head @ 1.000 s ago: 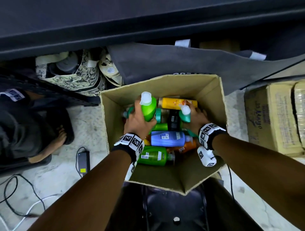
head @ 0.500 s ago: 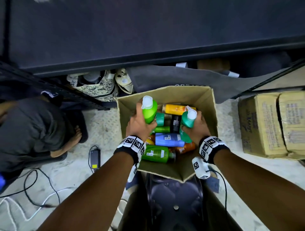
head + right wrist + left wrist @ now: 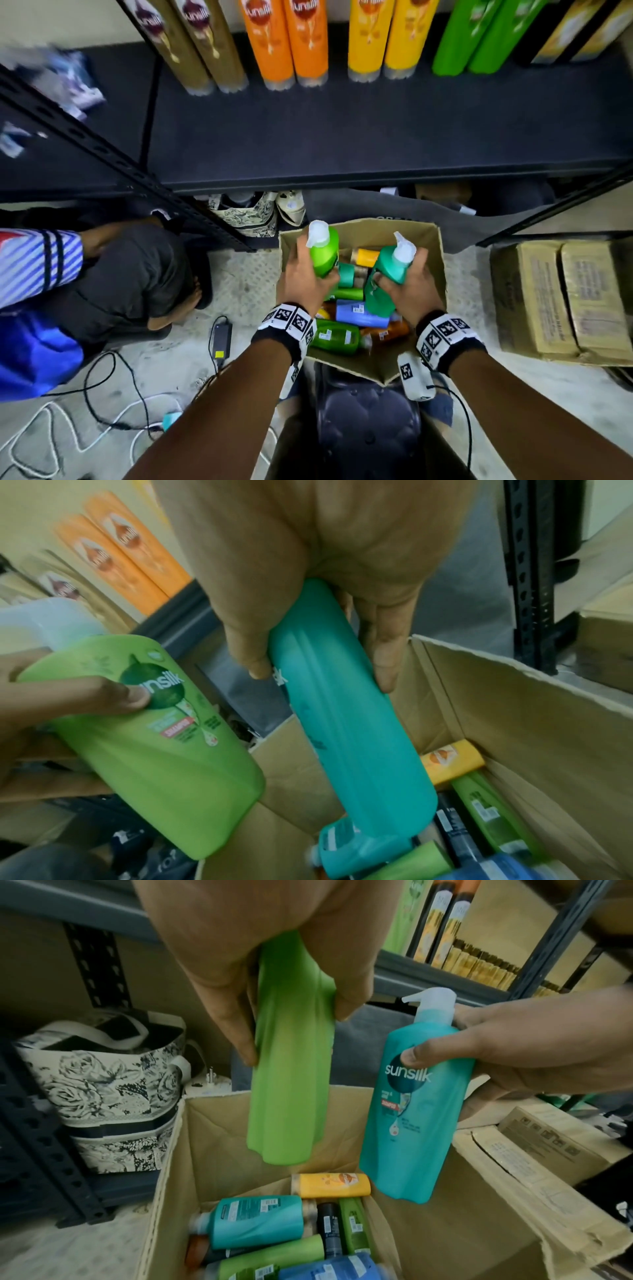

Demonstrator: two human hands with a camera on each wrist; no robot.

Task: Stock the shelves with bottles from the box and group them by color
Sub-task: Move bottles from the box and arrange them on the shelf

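Observation:
My left hand (image 3: 301, 274) grips a light green pump bottle (image 3: 323, 251) (image 3: 291, 1069) (image 3: 161, 745) above the open cardboard box (image 3: 435, 270). In my right hand (image 3: 411, 284) is a teal pump bottle (image 3: 390, 270) (image 3: 414, 1110) (image 3: 346, 710), held upright over the box. Several bottles lie inside the box: yellow (image 3: 334, 1185), teal (image 3: 260, 1221), green, blue (image 3: 359, 313), orange and black. On the dark shelf (image 3: 342, 137) above stand pairs of brown, orange (image 3: 287, 44), yellow (image 3: 387, 37) and green (image 3: 479, 34) bottles.
A person crouches at the left (image 3: 130, 274) by the rack post. A charger (image 3: 221, 337) and cables lie on the floor. Taped cartons (image 3: 555, 298) sit at the right. A patterned bag (image 3: 103, 1085) and grey cloth sit under the shelf.
Both hands have lifted their bottles up out of the box. The head view has tilted upward, so the shelf with its standing bottles has come into sight.

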